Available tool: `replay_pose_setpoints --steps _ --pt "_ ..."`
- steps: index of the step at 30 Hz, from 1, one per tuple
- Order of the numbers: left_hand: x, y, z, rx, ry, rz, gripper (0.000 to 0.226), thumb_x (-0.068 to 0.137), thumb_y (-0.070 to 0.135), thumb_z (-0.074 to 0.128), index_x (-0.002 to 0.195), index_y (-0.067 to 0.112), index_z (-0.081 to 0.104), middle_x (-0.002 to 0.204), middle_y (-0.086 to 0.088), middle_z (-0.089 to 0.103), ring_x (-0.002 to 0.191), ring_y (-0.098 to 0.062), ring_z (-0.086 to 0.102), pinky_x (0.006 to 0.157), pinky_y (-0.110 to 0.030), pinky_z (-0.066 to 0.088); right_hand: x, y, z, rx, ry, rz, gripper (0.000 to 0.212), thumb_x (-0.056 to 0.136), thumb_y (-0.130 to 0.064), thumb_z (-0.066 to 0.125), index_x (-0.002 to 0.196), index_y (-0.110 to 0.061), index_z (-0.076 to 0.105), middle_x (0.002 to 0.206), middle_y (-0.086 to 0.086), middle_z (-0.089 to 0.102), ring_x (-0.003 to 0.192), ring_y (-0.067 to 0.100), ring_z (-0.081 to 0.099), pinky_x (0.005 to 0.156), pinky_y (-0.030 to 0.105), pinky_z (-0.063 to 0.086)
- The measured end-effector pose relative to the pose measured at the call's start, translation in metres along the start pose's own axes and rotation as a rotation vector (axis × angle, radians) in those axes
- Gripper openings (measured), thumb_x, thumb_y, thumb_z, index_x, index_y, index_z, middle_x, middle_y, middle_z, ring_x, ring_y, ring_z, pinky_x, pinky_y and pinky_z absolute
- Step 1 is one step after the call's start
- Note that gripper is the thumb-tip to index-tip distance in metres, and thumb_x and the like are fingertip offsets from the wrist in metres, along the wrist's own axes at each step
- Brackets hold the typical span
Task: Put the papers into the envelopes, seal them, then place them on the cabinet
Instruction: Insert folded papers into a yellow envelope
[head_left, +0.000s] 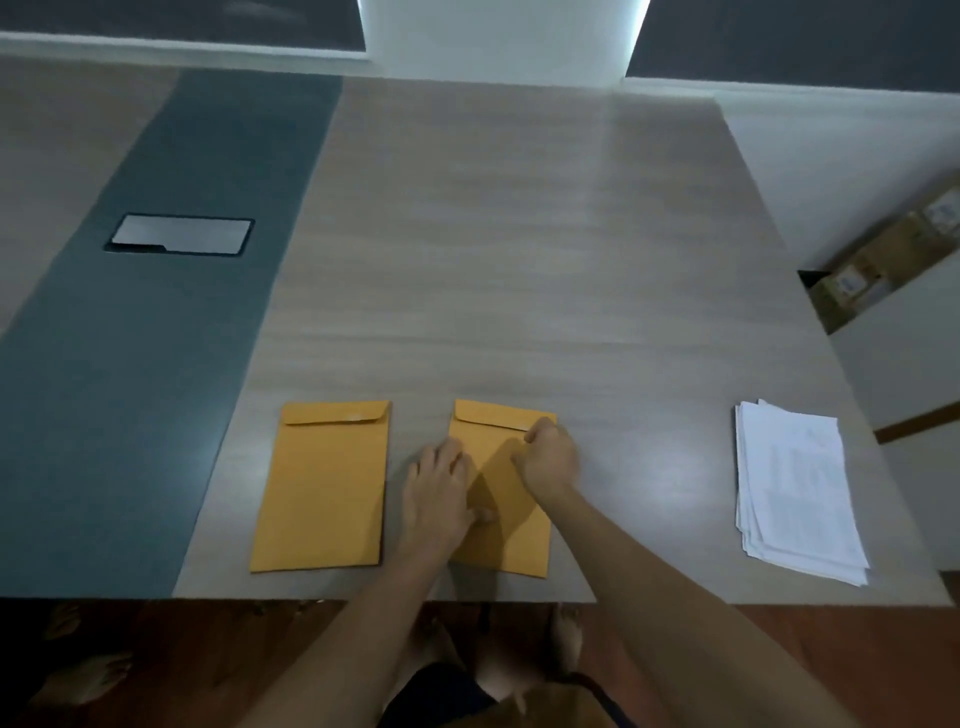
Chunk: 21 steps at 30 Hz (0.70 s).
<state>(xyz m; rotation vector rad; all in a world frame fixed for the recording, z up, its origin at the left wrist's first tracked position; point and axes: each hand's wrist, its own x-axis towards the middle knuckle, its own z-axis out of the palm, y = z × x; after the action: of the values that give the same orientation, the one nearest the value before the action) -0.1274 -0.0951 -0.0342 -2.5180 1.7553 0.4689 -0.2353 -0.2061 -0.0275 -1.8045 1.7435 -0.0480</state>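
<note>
From the head camera, two manila envelopes lie flap-up near the front edge of the wood-grain bench (519, 260). The left envelope (322, 488) sits alone at about 7 o'clock from the bench's middle, its flap folded down. The right envelope (511, 519) lies just beside it at 6 o'clock, tilted slightly clockwise, and both hands are on it. The left hand (439, 499) lies flat on its left half, fingers spread and released, thumb pressing the paper. The right hand (550, 457) is at the envelope's upper right corner, fingers clenched into a loose fist at the end of the flap; whether they pinch the flap I cannot tell. A stack of white papers (800, 488) rests well apart at 4 o'clock, faint print on the top sheet too blurred to read. A grey band (156, 338) runs along the bench's left part, with a metal cover plate (182, 235) set in it. Cardboard boxes (883, 254) with unreadable labels stand at 3 o'clock, beyond the bench.
</note>
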Motion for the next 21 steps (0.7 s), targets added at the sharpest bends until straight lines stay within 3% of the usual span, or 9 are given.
replay_pose_setpoints --steps 6,11,16,21 --pt "0.029 0.064 0.003 -0.016 -0.158 0.092 0.098 0.077 0.052 0.073 0.152 0.014 0.023 0.161 0.004 0.015 0.148 -0.023 0.009 0.119 -0.038 0.016 0.025 0.087 -0.061 -0.211 0.156 -0.220 0.038 0.084 -0.029 0.069 0.118 -0.018 0.055 0.119 0.004 0.053 0.115 0.026 0.046 0.093 0.033 0.041" --pt "0.046 0.073 -0.003 0.002 -0.219 0.138 0.103 0.075 0.038 0.081 0.154 0.014 0.019 0.163 0.004 0.009 0.151 -0.023 0.004 0.121 -0.039 0.016 0.052 0.123 -0.081 -0.226 0.036 -0.331 0.053 0.082 -0.038 0.073 0.128 -0.018 0.054 0.123 0.004 0.053 0.117 0.025 0.047 0.096 0.033 0.041" --pt "0.057 0.078 -0.009 0.030 -0.272 0.148 0.102 0.079 0.020 0.080 0.156 0.019 0.012 0.164 0.002 0.002 0.151 -0.022 0.002 0.120 -0.040 0.018 0.063 0.125 -0.075 -0.167 -0.053 -0.368 0.055 0.083 -0.039 0.073 0.129 -0.017 0.053 0.122 0.006 0.050 0.118 0.025 0.044 0.099 0.036 0.041" --pt "0.057 0.081 -0.010 0.040 -0.274 0.137 0.101 0.081 0.012 0.078 0.156 0.019 0.011 0.164 0.002 -0.001 0.151 -0.022 0.002 0.120 -0.039 0.019 0.066 0.122 -0.068 -0.279 -0.014 -0.432 0.043 0.093 -0.040 0.060 0.127 -0.014 0.052 0.123 0.008 0.050 0.115 0.027 0.045 0.096 0.036 0.042"
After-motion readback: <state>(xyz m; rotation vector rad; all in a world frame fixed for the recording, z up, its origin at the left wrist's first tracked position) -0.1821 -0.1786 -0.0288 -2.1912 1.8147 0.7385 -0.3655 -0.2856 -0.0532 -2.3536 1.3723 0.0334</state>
